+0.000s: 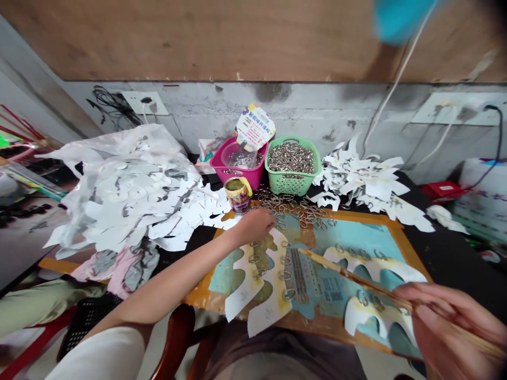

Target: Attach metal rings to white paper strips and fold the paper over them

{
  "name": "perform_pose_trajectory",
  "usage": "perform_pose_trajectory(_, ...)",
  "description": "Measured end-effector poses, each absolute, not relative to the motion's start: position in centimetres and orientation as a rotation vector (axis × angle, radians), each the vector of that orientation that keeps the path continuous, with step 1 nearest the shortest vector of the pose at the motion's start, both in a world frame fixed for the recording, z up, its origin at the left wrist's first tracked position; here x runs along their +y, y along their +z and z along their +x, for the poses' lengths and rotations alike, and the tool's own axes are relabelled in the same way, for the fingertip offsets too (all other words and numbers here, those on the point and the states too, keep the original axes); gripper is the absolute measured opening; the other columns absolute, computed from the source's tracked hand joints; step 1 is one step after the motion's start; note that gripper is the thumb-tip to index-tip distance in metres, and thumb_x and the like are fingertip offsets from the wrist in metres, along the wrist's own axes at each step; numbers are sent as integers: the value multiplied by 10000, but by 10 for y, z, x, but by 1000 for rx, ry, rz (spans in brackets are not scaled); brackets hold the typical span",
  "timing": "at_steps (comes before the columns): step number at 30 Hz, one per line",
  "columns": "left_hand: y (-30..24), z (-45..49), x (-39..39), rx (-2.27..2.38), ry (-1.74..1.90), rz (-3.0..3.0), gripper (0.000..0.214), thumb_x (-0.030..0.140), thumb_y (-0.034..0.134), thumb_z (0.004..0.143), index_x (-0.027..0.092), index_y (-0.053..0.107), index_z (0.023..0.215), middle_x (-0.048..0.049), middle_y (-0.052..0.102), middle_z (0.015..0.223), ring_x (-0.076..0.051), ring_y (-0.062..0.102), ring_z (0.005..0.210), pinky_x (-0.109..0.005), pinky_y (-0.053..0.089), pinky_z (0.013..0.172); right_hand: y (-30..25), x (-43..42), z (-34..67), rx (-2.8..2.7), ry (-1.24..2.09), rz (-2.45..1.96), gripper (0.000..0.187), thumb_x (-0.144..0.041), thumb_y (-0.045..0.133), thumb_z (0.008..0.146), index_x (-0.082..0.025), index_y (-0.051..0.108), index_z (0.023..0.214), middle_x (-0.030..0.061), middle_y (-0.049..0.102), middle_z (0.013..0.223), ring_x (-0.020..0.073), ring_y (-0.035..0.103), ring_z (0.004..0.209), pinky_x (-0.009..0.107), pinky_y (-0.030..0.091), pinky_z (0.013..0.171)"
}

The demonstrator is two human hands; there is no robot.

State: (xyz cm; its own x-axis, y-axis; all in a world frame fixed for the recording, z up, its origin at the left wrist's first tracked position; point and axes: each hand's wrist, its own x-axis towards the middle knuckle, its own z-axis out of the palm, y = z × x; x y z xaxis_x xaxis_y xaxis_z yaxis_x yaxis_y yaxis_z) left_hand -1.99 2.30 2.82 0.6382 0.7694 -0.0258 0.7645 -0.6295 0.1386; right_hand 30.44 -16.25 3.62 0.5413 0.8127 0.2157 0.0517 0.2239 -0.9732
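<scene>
My left hand (255,224) reaches forward to the loose metal rings (301,211) heaped at the far edge of the work board (400,237); its fingers are curled down among them, and what they pinch is hidden. My right hand (447,327) is closed on a thin wooden stick (348,272) whose tip points left over the board. White scalloped paper cut-outs (257,279) with rings glued on them lie on the board, and two more such cut-outs (376,264) sit under the stick.
A green basket (293,182) full of rings and a pink basket (237,174) stand behind the board. A small glue pot (237,194) sits before them. Piles of white cut-outs (130,200) lie left and right (368,182). Cables hang along the wall.
</scene>
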Motion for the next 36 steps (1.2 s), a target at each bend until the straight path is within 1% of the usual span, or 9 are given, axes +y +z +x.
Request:
perform_pose_trajectory(4, 21, 4, 46, 1231, 102, 2759, 194, 139, 530, 908, 147, 724, 927, -96, 688, 942, -221, 657, 878, -293, 493, 749, 47, -167, 299, -889, 647, -1305, 270, -308, 785, 700, -213, 750, 951, 53, 739, 843, 217, 660, 728, 282, 591, 652)
perform_pose_trajectory(8, 19, 25, 61, 1086, 49, 2785, 103, 168, 665, 846, 156, 736, 920, -73, 702, 943, -210, 661, 876, -274, 500, 762, 52, -171, 296, -856, 648, -1317, 255, -330, 764, 715, -249, 740, 955, 31, 733, 848, 222, 647, 749, 286, 584, 643)
perform_pose_trajectory(14, 22, 53, 71, 1032, 85, 2794, 173, 180, 595, 909, 160, 721, 1026, -87, 685, 1055, -206, 647, 964, -286, 504, 839, 41, -169, 307, -909, 666, -1260, 303, -281, 798, 699, -168, 749, 976, 92, 748, 857, 217, 686, 730, 271, 605, 676)
perform_pose_trajectory(17, 19, 69, 73, 1020, 111, 2788, 176, 175, 551, 938, 157, 718, 988, -87, 675, 1070, -197, 635, 979, -296, 503, 870, 36, -169, 311, -915, 680, -1252, 318, -267, 799, 705, -149, 745, 995, 106, 752, 874, 208, 698, 748, 237, 600, 692)
perform_pose_trajectory(22, 4, 92, 83, 1107, 150, 2717, 122, 233, 646, 910, 116, 675, 928, -87, 660, 1077, -204, 628, 974, -375, 523, 863, 41, -170, 307, -906, 636, -1261, 310, -284, 809, 689, -154, 753, 964, 89, 750, 843, 188, 687, 708, 216, 589, 669)
perform_pose_trajectory(25, 3, 95, 90, 1125, 212, 2637, 93, 203, 689, 862, 124, 690, 910, -72, 689, 1028, -181, 646, 909, -331, 526, 831, 50, -170, 299, -862, 615, -1291, 288, -327, 798, 691, -196, 752, 943, 50, 741, 816, 190, 673, 694, 230, 589, 629)
perform_pose_trajectory(28, 14, 83, 92, 1143, 311, 2540, 94, 167, 657, 851, 132, 726, 903, -54, 731, 914, -159, 667, 823, -260, 512, 789, 57, -169, 295, -830, 604, -1330, 278, -359, 803, 666, -227, 750, 904, 30, 736, 796, 207, 672, 705, 247, 581, 584)
perform_pose_trajectory(33, 42, 32, 77, 1188, 412, 2389, 179, 123, 601, 818, 147, 749, 917, -32, 756, 855, -153, 689, 776, -234, 504, 770, 51, -167, 304, -796, 602, -1327, 291, -332, 821, 628, -193, 758, 875, 66, 734, 772, 217, 671, 668, 258, 577, 568)
perform_pose_trajectory(36, 49, -3, 62, 1192, 362, 2287, 197, 147, 653, 772, 158, 740, 947, -7, 755, 785, -146, 690, 695, -211, 509, 673, 43, -166, 310, -841, 647, -1306, 307, -315, 822, 645, -187, 760, 918, 81, 744, 808, 232, 683, 684, 288, 599, 606)
